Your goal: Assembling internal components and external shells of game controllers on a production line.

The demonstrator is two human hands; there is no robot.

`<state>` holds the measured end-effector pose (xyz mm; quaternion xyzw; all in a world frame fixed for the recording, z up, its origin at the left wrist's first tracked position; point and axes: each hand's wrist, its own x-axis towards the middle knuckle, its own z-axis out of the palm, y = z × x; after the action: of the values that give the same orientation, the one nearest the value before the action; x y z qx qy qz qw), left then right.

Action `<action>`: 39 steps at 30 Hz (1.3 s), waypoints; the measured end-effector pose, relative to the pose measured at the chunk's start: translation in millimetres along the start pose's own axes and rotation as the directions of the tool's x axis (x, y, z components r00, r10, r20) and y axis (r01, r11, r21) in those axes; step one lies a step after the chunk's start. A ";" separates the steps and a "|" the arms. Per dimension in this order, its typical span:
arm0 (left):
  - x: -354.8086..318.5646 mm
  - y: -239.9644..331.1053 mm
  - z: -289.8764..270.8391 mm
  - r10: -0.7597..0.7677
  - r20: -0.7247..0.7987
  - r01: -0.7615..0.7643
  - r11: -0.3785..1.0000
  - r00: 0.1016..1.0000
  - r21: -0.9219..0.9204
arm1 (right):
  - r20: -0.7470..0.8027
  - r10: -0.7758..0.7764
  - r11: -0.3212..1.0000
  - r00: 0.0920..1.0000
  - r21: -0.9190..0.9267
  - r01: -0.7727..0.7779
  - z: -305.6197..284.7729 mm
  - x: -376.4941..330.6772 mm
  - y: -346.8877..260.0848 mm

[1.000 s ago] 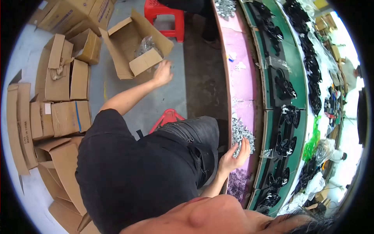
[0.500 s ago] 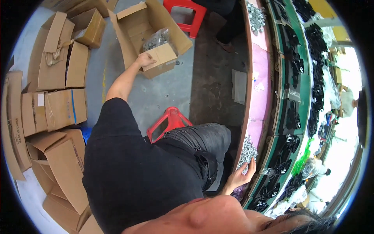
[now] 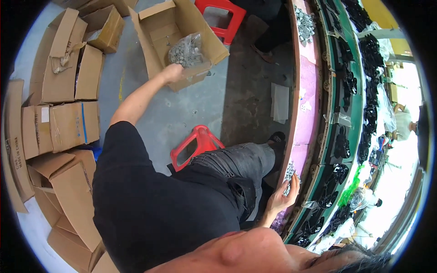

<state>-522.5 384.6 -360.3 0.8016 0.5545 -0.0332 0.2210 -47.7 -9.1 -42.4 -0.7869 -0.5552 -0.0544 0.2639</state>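
At the far end of my outstretched left arm, my left hand (image 3: 172, 73) is closed over the near edge of an open cardboard box (image 3: 157, 28); its fingertips are hidden. Inside that box lies a clear plastic bag (image 3: 195, 45) with small grey parts (image 3: 178, 54) in and beside it. My right hand (image 3: 284, 194) rests at the bench edge by a heap of small silvery metal parts (image 3: 289, 172). Its thumb and fingers are apart and curved around the heap's near end; no single piece shows in its grasp.
A red stool (image 3: 198, 144) stands by my legs, another red stool (image 3: 227, 20) beyond the box. Cardboard cartons (image 3: 68, 127) are stacked on the left. Along the right runs a green conveyor line (image 3: 357, 91) with black items. Another grey heap (image 3: 304, 25) lies farther up the pink bench top (image 3: 307, 113).
The box's near flap has swung down from under my left hand, so more of the bag shows. My right hand has shifted slightly, staying at the metal parts.
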 end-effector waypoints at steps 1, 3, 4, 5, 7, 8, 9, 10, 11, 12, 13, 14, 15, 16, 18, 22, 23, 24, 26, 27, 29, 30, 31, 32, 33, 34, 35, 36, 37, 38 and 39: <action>-11.6 17.2 3.1 0.069 -0.076 -0.072 0.997 0.995 -0.028 | 0.011 -0.010 1.000 1.000 0.014 0.010 2.8 -0.7 1.2; -25.7 40.0 16.8 0.182 -0.070 -0.174 0.979 0.981 0.101 | 0.022 -0.048 0.998 0.999 0.040 0.048 8.5 3.2 -0.1; -34.5 51.3 20.5 0.251 -0.057 -0.242 0.962 0.966 0.129 | 0.025 -0.051 0.998 0.998 0.044 0.050 9.6 4.9 -2.8; -42.2 56.9 34.1 0.301 -0.050 -0.290 0.944 0.952 0.156 | 0.037 -0.063 0.996 0.997 0.060 0.061 9.6 6.4 -5.7; -65.3 77.3 51.5 0.345 0.008 -0.344 0.933 0.939 0.103 | 0.059 -0.083 0.994 0.995 0.083 0.078 13.6 11.2 -5.8; -84.8 85.9 61.7 0.381 0.020 -0.382 0.921 0.924 0.072 | 0.060 -0.093 0.991 0.994 0.099 0.087 18.1 14.1 -4.0; -97.6 99.1 70.5 0.363 0.027 -0.364 0.931 0.932 0.044 | 0.052 -0.088 0.991 0.995 0.102 0.082 17.7 14.3 -2.7; -105.5 115.2 77.4 0.355 0.037 -0.356 0.934 0.934 0.016 | 0.049 -0.080 0.992 0.996 0.100 0.075 17.2 14.0 -1.2; -113.7 129.4 83.3 0.343 0.048 -0.343 0.939 0.938 -0.006 | 0.052 -0.074 0.992 0.996 0.106 0.068 17.5 14.8 1.2; -124.6 142.3 86.1 0.351 0.063 -0.351 0.936 0.934 -0.012 | 0.059 -0.071 0.991 0.996 0.116 0.064 18.6 15.5 4.0; -135.7 154.7 88.5 0.324 0.096 -0.323 0.946 0.941 -0.023 | 0.067 -0.066 0.991 0.996 0.122 0.057 20.6 16.6 5.3; -145.5 166.4 89.2 0.297 0.130 -0.296 0.955 0.946 -0.032 | 0.082 -0.055 0.991 0.995 0.123 0.045 22.1 18.6 6.2; -153.7 179.2 82.5 0.300 0.167 -0.292 0.954 0.939 -0.071 | 0.096 -0.046 0.992 0.994 0.124 0.034 23.7 21.0 7.2; -160.3 188.0 86.0 0.305 0.187 -0.296 0.952 0.934 -0.076 | 0.105 -0.040 0.993 0.994 0.111 0.028 25.5 21.5 10.7; -168.3 201.8 93.9 0.308 0.217 -0.284 0.949 0.926 -0.135 | 0.122 -0.007 0.994 0.992 0.107 -0.006 27.3 22.3 16.2; -157.9 218.1 91.4 0.333 0.349 -0.313 0.943 0.876 -0.114 | 0.139 0.038 0.995 0.990 0.090 -0.051 25.4 21.5 31.1; -149.0 223.0 82.0 0.323 0.432 -0.290 0.946 0.842 -0.142 | 0.144 0.050 0.995 0.988 0.081 -0.062 24.1 20.8 34.0; -136.7 230.9 62.1 0.312 0.510 -0.265 0.950 0.801 -0.166 | 0.145 0.065 0.995 0.987 0.072 -0.076 23.6 19.4 36.0; -97.7 246.9 40.7 0.238 0.517 -0.076 0.946 0.822 -0.315 | 0.143 0.082 0.993 0.986 0.076 -0.093 21.1 17.5 38.2; -82.3 247.1 40.7 0.187 0.445 0.050 0.882 0.876 -0.469 | 0.145 0.091 0.991 0.985 0.088 -0.105 24.6 15.4 41.7; -51.4 236.1 81.8 0.265 -0.007 -0.251 0.903 0.964 -0.348 | 0.175 0.119 0.980 0.977 0.140 -0.144 31.4 15.9 41.5; -35.6 231.2 104.4 0.262 -0.007 -0.247 0.902 0.965 -0.354 | 0.179 0.115 0.981 0.977 0.136 -0.141 33.3 17.2 40.5; -19.2 226.4 126.1 0.169 0.178 -0.129 0.968 0.969 -0.214 | 0.196 0.112 0.979 0.974 0.148 -0.142 35.0 17.3 39.5; -0.6 223.1 147.2 0.055 0.342 -0.041 0.998 0.938 -0.048 | 0.206 0.114 0.977 0.972 0.156 -0.148 36.3 17.3 38.5; 12.3 214.9 166.9 0.060 0.347 -0.045 0.998 0.936 -0.051 | 0.210 0.077 0.987 0.975 0.122 -0.104 35.4 22.5 33.5; 25.7 204.8 184.6 0.085 0.421 -0.067 0.996 0.903 -0.058 | 0.222 0.092 0.982 0.971 0.138 -0.125 34.9 24.2 29.6; 40.8 197.6 196.4 0.112 0.491 -0.091 0.994 0.864 -0.067 | 0.232 0.108 0.977 0.967 0.153 -0.146 34.4 25.8 25.6; 53.4 193.5 203.4 0.141 0.501 -0.104 0.989 0.854 -0.101 | 0.251 0.112 0.976 0.962 0.156 -0.154 33.1 27.7 21.8; 63.9 186.9 209.1 0.163 0.509 -0.109 0.985 0.845 -0.134 | 0.266 0.108 0.971 0.958 0.177 -0.159 33.4 29.1 19.7; 73.7 169.4 211.1 0.310 0.625 -0.353 0.934 0.716 -0.059 | 0.284 0.101 0.965 0.953 0.206 -0.163 35.8 31.5 17.6; 73.0 172.7 211.8 0.321 0.631 -0.365 0.929 0.706 -0.063 | 0.295 0.101 0.962 0.950 0.213 -0.169 39.9 30.3 18.1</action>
<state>-297.8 316.0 -517.8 0.8392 0.2878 -0.2767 0.3693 -28.2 31.0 -71.5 -0.7861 -0.5339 0.1423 0.2769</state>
